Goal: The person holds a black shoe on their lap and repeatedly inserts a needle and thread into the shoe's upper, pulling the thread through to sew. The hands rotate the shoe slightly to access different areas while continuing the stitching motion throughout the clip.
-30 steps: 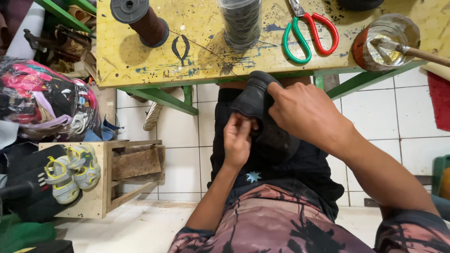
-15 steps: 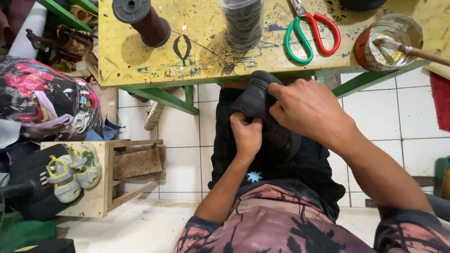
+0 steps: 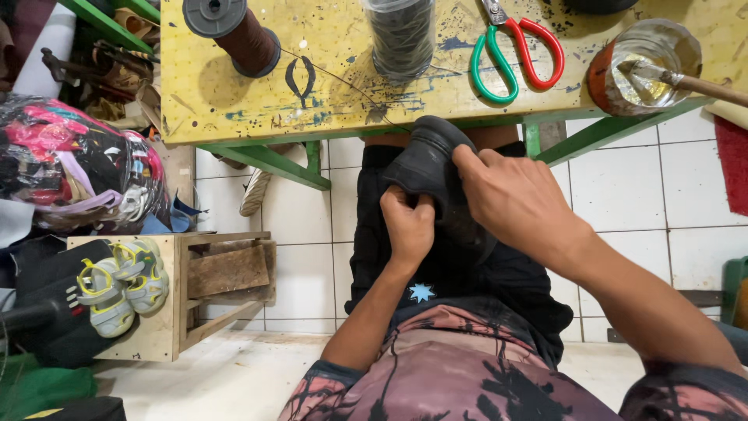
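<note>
A black shoe [image 3: 427,160] rests on my lap, just below the front edge of the yellow worktable [image 3: 327,109]. My left hand [image 3: 408,224] grips its near side with the fingers curled over the edge. My right hand [image 3: 518,201] clasps the shoe from the right, fingers wrapped over its top. Much of the shoe is hidden under both hands and blends with my black shorts.
On the table lie red-and-green scissors [image 3: 516,48], a brown thread spool [image 3: 234,31], a dark thread cone [image 3: 403,35] and a glue tin with a brush [image 3: 640,68]. At left are a wooden stool [image 3: 204,292] with small sandals [image 3: 125,284] and a bag of shoes [image 3: 74,164].
Both hands shifted slightly on the shoe; the left hand moved up closer against it. The shoe stays on the lap.
</note>
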